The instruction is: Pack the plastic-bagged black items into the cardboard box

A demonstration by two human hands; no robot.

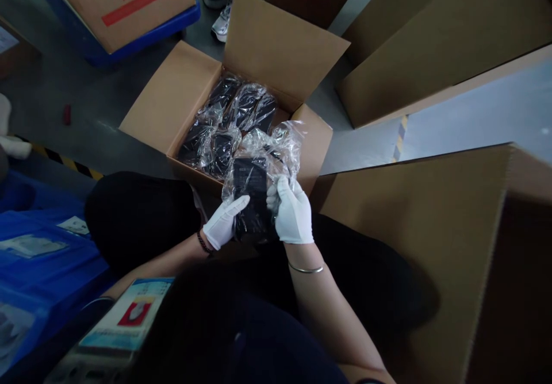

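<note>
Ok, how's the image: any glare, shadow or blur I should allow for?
Head view: highlights streak the clear wrap by the right hand; head view: fine print on the held black pack is too dim and soft to read; head view: the dark trousers lose nearly all detail.

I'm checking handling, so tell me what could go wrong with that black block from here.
The block might slip: the left hand steadies it with the thumb on its face, and slick plastic lies around it.

The plastic could tear or snag where the right hand bunches it beside the block.

If dropped, the block might knock the wrapped packs, since it's held by the near edge of the open box.
</note>
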